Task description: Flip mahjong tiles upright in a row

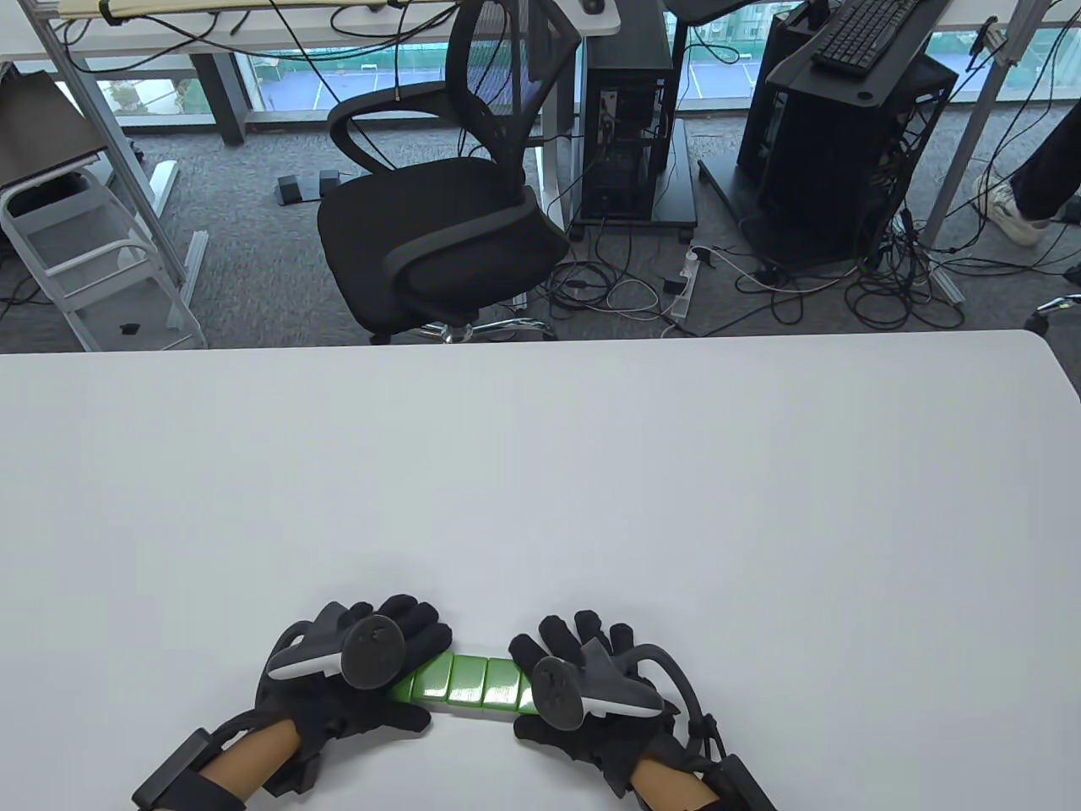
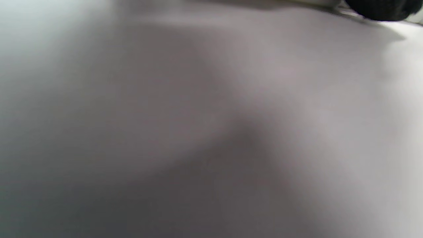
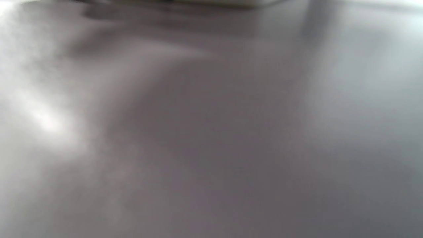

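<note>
A row of green-backed mahjong tiles (image 1: pixel 467 681) lies on the white table (image 1: pixel 540 473) near its front edge. My left hand (image 1: pixel 397 667) rests on the row's left end, fingers over the far side and thumb on the near side. My right hand (image 1: pixel 540 676) rests on the right end the same way. The trackers hide the end tiles and where the fingertips touch. The tiles tilt with green backs up and toward me. Both wrist views show only blurred tabletop; a dark fingertip (image 2: pixel 383 10) shows at the left wrist view's top right.
The tabletop stretches wide to the far edge (image 1: pixel 540 342). Beyond it stand a black office chair (image 1: pixel 439 228), computer towers (image 1: pixel 629 127) and cables on the floor.
</note>
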A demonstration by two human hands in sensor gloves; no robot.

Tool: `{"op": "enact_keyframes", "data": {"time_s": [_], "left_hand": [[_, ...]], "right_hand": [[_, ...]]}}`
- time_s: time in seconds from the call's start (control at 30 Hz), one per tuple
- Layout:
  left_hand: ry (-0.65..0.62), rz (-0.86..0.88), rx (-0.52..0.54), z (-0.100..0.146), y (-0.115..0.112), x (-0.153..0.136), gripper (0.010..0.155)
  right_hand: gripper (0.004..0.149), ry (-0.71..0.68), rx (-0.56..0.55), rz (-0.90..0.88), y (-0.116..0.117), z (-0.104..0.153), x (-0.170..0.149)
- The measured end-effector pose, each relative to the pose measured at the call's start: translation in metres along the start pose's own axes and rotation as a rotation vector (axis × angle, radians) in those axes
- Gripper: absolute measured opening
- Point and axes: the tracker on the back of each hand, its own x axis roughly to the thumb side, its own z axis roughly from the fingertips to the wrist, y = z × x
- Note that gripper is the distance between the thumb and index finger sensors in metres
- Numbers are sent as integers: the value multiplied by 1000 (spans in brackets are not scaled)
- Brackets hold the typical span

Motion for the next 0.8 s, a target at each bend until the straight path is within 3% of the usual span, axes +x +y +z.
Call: {"op": "enact_keyframes", "data": {"time_s": [0.37,0.57,0.67,0.7,0.73,0.8], "left_hand": [[42,26,16,0,-2,9,86],[-3,92,21,1,0,4,94],[-44,170,117,9,6,-1,99],[-55,190,183,16,9,-3,99],[-53,197,269,24,13,-5,99],[-55,187,296,40,24,-11,99]], "right_hand": [[83,-13,1,-48,-1,-1,-4],[88,-14,2,-58,-2,-1,-5],[94,-59,-94,-123,-10,6,-11],[94,-81,-172,-173,-18,12,-14],[94,-97,-178,-218,-25,18,-20],[95,-96,-144,-254,-39,30,-30]]}}
